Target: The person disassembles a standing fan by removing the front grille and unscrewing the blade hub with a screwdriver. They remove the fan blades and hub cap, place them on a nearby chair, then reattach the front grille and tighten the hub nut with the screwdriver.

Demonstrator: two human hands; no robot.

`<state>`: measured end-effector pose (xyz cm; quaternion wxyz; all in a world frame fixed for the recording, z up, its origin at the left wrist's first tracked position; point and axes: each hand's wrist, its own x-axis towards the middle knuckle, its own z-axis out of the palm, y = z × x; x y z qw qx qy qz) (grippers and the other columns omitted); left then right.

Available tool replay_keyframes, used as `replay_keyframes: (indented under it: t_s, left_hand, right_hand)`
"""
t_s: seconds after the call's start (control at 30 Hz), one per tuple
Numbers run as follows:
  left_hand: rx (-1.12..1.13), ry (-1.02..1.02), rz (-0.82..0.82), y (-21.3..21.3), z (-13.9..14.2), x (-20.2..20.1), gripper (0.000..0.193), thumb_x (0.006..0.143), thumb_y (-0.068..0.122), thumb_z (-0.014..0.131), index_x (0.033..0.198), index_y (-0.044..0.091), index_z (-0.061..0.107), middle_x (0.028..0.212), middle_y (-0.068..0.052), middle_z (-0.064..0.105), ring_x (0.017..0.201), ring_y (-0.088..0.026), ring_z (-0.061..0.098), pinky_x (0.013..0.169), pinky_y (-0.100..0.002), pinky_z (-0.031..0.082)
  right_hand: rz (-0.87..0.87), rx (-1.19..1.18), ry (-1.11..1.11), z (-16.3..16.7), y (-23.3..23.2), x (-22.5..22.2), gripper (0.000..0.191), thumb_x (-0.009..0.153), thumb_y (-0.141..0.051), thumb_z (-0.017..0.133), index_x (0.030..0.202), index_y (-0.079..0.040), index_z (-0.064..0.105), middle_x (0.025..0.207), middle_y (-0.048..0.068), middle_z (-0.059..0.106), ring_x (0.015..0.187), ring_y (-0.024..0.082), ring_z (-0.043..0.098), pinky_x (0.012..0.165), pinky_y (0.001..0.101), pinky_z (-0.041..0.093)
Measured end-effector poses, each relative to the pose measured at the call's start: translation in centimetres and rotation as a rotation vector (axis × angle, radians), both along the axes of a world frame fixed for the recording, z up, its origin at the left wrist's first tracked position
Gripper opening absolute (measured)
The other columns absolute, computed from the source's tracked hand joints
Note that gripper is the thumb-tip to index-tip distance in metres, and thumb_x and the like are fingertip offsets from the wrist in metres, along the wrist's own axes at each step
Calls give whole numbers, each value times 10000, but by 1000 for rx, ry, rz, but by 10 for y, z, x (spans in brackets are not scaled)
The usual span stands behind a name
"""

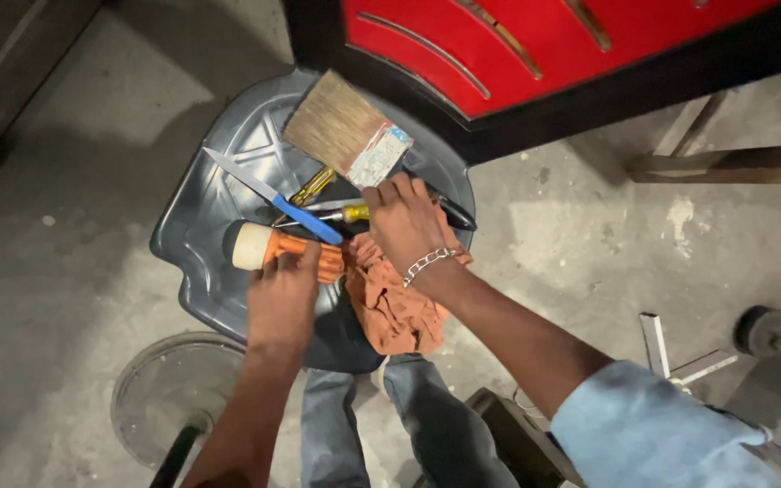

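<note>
Nearest the head camera, a pale blue sleeve [653, 425] covers the upper part of the right arm, and blue jeans [390, 425] show below the tray. Beyond them the right hand [406, 224], with a chain bracelet [427, 264] at its wrist, lies palm down with its fingers curled over a dark handle [456, 213] and the orange rag [390, 303] at the tray's near right edge; whether it truly grips the handle cannot be told. Its fingertips are just beside the ferrule of a wide paintbrush [347, 129], which lies across the tray's far edge.

At the near left of the grey plastic tray [201, 235], the left hand [284, 294] has its fingers wrapped over the orange ribbed handle [296, 248] of a tool with a cream end cap [249, 246]. A blue-handled knife [268, 193] lies slantwise above it, blade toward the far left corner. Two yellow-handled screwdrivers [332, 203] lie in the tray's middle, between knife and right hand. A red cabinet [517, 45] stands past the far edge, over a concrete floor [56, 271].
</note>
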<state>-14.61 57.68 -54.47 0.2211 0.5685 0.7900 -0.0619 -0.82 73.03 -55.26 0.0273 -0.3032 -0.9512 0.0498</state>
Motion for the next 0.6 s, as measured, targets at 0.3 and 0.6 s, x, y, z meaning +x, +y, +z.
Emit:
replay_keyframes:
  t_s: [0.3, 0.6]
  left_hand:
    - [58, -161, 232, 13, 17, 6, 596, 786, 259, 830, 1280, 113, 530, 1080, -175, 678, 1077, -373, 642, 912, -460, 512]
    - [322, -568, 894, 9, 28, 14, 552, 814, 238, 838, 1237, 81, 519, 896, -179, 756, 829, -303, 770, 745, -438, 578]
  right_hand:
    - [50, -439, 69, 79, 43, 3, 313, 819, -219, 792, 1087, -72, 722, 951, 124, 701, 889, 348, 686, 768, 464, 528]
    - [-437, -677, 543, 124, 54, 70, 274, 910, -327, 789, 984, -65, 757, 856, 62, 756, 790, 166, 701, 705, 280, 550]
